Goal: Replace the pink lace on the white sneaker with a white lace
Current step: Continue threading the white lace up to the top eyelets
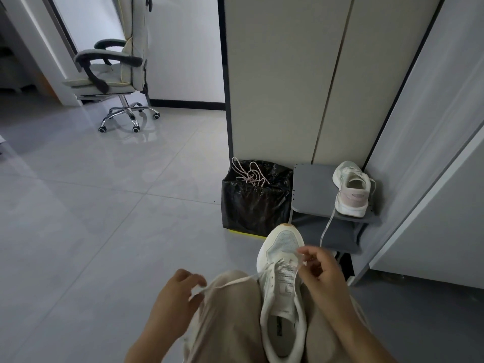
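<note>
White mesh is facing up: the white sneaker (pixel 284 292) is lying wedged between the person's knees, toe pointing away. The left hand (pixel 175 297) is pinching one end of the white lace (pixel 235 281) in curled fingers, holding it taut out to the left. The right hand (pixel 322 273) is pinching the lace at the eyelets nearest the toe. The pink lace (pixel 250 174) is lying tangled on the black bin bag (pixel 254 205), beside a grey stool (pixel 311 189) carrying a second sneaker (pixel 352 189).

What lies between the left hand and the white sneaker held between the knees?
In the head view, a stretch of white lace runs from the left hand across the left knee to the white sneaker.
</note>
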The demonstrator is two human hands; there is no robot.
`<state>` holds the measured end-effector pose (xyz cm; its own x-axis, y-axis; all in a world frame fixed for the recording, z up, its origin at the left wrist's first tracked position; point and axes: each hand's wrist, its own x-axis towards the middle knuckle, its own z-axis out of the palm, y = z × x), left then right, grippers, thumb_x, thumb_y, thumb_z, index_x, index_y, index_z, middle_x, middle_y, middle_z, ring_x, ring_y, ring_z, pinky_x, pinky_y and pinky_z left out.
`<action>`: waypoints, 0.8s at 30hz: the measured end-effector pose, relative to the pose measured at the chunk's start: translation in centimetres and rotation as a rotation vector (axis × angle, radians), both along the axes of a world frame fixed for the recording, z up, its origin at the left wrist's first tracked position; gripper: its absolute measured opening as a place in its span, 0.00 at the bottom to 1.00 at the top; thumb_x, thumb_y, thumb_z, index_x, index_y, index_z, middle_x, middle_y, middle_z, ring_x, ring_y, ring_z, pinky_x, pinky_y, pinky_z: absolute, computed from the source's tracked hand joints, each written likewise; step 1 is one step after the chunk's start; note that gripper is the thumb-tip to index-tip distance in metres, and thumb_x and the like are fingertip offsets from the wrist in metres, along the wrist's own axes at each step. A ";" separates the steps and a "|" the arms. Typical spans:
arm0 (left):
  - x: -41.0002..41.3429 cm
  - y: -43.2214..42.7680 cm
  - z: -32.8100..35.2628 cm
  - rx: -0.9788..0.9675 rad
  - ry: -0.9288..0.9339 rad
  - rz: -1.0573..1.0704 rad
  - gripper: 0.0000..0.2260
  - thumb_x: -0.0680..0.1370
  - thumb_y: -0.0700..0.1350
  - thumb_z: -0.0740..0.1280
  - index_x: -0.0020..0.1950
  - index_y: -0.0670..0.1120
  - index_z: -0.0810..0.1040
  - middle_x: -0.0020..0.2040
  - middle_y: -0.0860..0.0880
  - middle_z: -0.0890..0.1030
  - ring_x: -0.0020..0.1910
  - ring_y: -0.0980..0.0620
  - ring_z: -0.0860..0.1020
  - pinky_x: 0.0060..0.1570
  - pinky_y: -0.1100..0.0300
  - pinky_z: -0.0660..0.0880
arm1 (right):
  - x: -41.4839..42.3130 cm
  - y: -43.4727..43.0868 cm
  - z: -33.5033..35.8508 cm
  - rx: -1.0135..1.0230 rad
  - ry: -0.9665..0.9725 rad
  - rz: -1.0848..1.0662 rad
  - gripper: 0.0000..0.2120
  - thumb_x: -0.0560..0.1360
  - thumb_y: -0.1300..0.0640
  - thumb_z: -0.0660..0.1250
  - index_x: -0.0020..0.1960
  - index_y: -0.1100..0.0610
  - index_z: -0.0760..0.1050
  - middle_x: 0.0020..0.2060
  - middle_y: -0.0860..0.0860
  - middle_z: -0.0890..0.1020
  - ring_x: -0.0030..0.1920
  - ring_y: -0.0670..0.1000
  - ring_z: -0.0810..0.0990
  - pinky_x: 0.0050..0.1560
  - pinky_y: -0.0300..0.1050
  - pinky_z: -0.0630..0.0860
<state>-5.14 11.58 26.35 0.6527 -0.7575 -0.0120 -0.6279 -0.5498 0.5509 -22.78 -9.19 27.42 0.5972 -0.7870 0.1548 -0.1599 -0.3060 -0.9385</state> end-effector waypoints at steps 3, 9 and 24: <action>-2.2 -4.2 1.1 -0.176 -0.094 -0.039 0.12 0.76 0.43 0.65 0.59 0.51 0.77 0.54 0.57 0.71 0.52 0.54 0.74 0.51 0.65 0.69 | 0.1 0.0 -0.1 -0.040 0.075 0.045 0.17 0.69 0.69 0.69 0.46 0.48 0.75 0.43 0.45 0.77 0.41 0.42 0.76 0.40 0.29 0.71; -5.2 -10.7 1.5 0.000 -0.039 -0.091 0.10 0.79 0.47 0.60 0.58 0.50 0.75 0.57 0.53 0.77 0.55 0.53 0.72 0.55 0.63 0.68 | 0.0 -0.4 -0.7 -0.209 0.191 0.021 0.15 0.70 0.63 0.72 0.37 0.44 0.73 0.41 0.44 0.72 0.37 0.43 0.74 0.40 0.27 0.69; -2.5 -6.8 -0.8 -0.153 -0.105 -0.150 0.09 0.72 0.46 0.58 0.39 0.45 0.76 0.37 0.51 0.77 0.38 0.50 0.73 0.39 0.62 0.65 | 0.7 -0.5 -1.4 -0.163 0.076 -0.094 0.15 0.72 0.66 0.68 0.51 0.50 0.70 0.49 0.47 0.70 0.45 0.40 0.74 0.43 0.26 0.70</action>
